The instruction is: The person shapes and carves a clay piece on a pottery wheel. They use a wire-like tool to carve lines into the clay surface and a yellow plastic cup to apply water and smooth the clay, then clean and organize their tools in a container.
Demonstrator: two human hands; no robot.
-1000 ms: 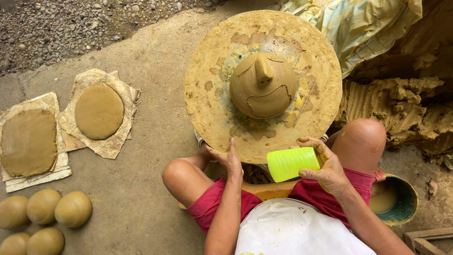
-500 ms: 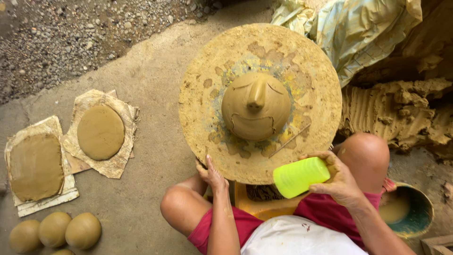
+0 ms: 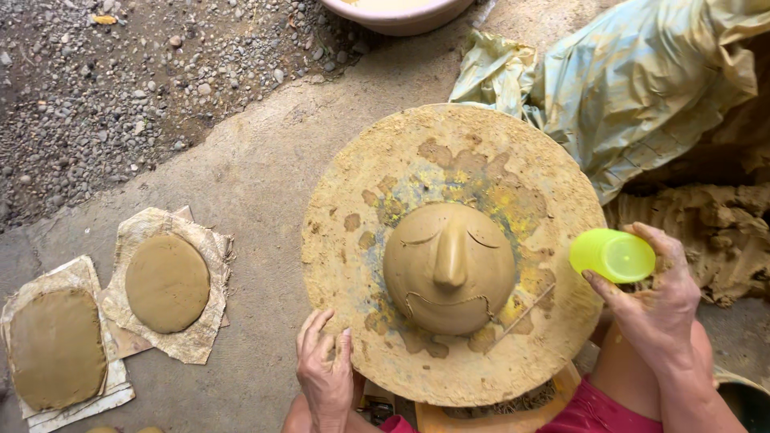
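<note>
- A round clay-caked wheel disc [image 3: 353, 192] is seen at centre, crusted with dried clay and yellow and blue stains.
- A clay face mask [image 3: 449, 269] is set on the middle of the disc, domed, with a raised nose, two incised eye lines and an incised mouth line.
- A thin stick [image 3: 525, 311] is laid on the disc just right of the mask, tilted.
- The left hand [image 3: 325, 373] is rested flat on the near-left rim of the disc; grip released, fingers spread, nothing grasped.
- The right hand [image 3: 654, 301] is held over the right edge of the disc; grip clenched around a yellow-green plastic cup [image 3: 612, 255], which is tipped on its side, one round end towards the camera.
- The cup is kept apart from the mask, just beside the disc rim.
- Two flattened clay slabs are laid on the concrete floor [image 3: 257, 176] at left: a round slab [image 3: 167, 282] on crumpled paper and a squarer slab [image 3: 56, 349] on paper next to it.
- Gravel [image 3: 96, 88] is seen at upper left.
- A pale plastic sheet [image 3: 634, 88] is bunched at upper right, over a lump of raw clay [image 3: 698, 232].
- The rim of a pink basin [image 3: 393, 16] is cut off by the top edge.
- Red shorts [image 3: 593, 409] and a bare knee are seen at bottom right.
</note>
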